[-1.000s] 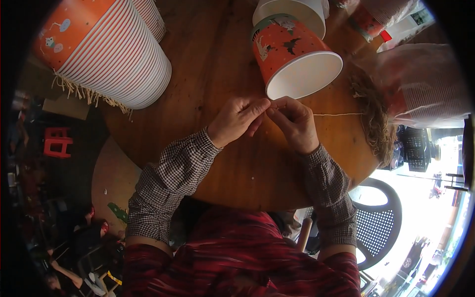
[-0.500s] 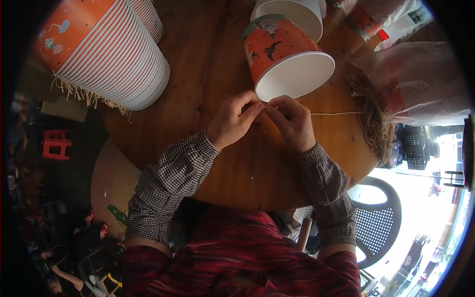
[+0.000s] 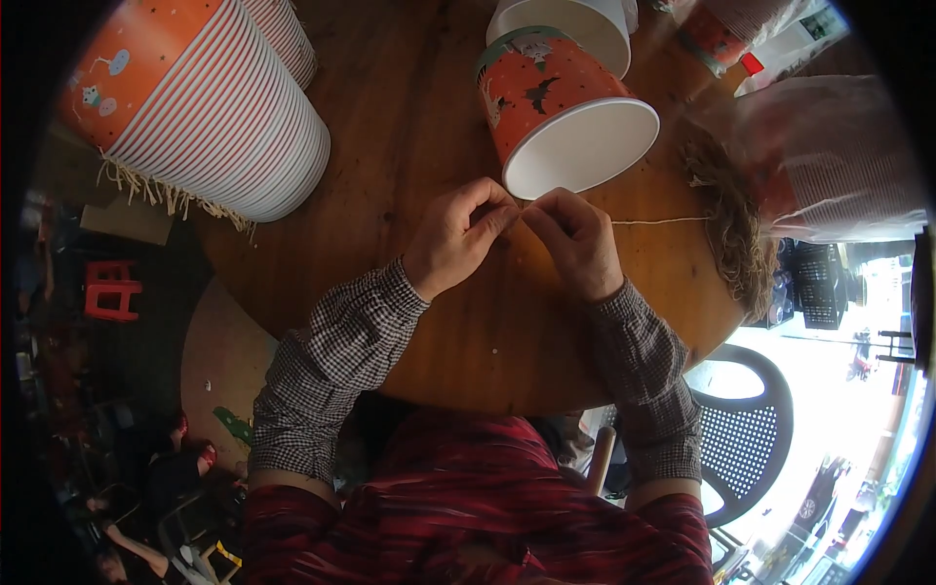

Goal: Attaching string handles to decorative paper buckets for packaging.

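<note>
Just in front of an orange paper bucket [image 3: 541,83] with bats and stars, my two hands meet fingertip to fingertip. The bucket lies tilted on its side, its white open mouth or base [image 3: 583,148] toward me. My right hand [image 3: 577,242] is closed in a pinch on a thin strand of twine [image 3: 663,221], which runs rightward to a brown bundle of twine [image 3: 726,229]. My left hand [image 3: 458,237] also pinches, thumb against forefinger, close by the bucket's lower rim. What lies between its fingertips is too small to make out.
Tall nested stacks of orange buckets [image 3: 229,127] lean at the left, beside straw-coloured fringe. Another white bucket [image 3: 575,24] lies behind. Plastic-wrapped bucket stacks [image 3: 829,161] stand right on the round wooden table [image 3: 468,341]. A chair [image 3: 746,429] is at the lower right, a red stool [image 3: 112,291] at left.
Both hands keep their pinch in nearly the same place. The view has shifted very slightly; the bucket and twine otherwise look unmoved.
</note>
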A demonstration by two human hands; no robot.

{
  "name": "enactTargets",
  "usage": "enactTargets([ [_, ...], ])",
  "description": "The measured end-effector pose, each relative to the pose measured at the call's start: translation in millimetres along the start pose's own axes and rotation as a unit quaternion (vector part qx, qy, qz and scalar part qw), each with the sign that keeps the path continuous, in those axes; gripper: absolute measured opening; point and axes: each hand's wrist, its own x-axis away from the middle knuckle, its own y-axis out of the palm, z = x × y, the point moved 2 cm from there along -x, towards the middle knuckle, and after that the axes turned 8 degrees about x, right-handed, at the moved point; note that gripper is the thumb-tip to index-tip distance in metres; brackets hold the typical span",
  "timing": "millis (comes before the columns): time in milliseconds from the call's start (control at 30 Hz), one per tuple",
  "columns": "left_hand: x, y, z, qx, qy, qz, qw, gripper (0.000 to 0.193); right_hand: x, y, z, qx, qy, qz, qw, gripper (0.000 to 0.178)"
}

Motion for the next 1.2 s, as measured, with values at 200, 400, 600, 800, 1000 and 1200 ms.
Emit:
enactTargets([
  [200, 1, 0, 6, -0.054, 0.056, 0.01, 0.997, 0.015, 0, -2, -1, 0.013, 0.011, 0.0, 1.0, 0.015],
  [400, 1, -4, 4, -0.101, 0.042, 0.006, 0.994, 0.017, 0, -4, -8, -0.003, 0.008, 0.004, 1.0, 0.013],
  [600, -1, 1, -6, -0.039, 0.058, 0.025, 0.997, 0.011, 1, -9, -7, 0.042, 0.019, -0.02, 0.999, 0.01],
  [800, 0, 1, -6, -0.012, 0.044, 0.036, 0.998, 0.009, 2, -5, -3, 0.041, -0.002, 0.019, 0.999, 0.013],
  [1000, -1, 2, 1, -0.048, 0.084, 0.043, 0.994, 0.011, 3, -6, -6, 0.075, -0.023, 0.044, 0.996, 0.014],
  [1200, -1, 1, 8, -0.104, 0.13, 0.056, 0.984, 0.01, 4, -7, -5, 0.071, -0.009, 0.028, 0.997, 0.014],
])
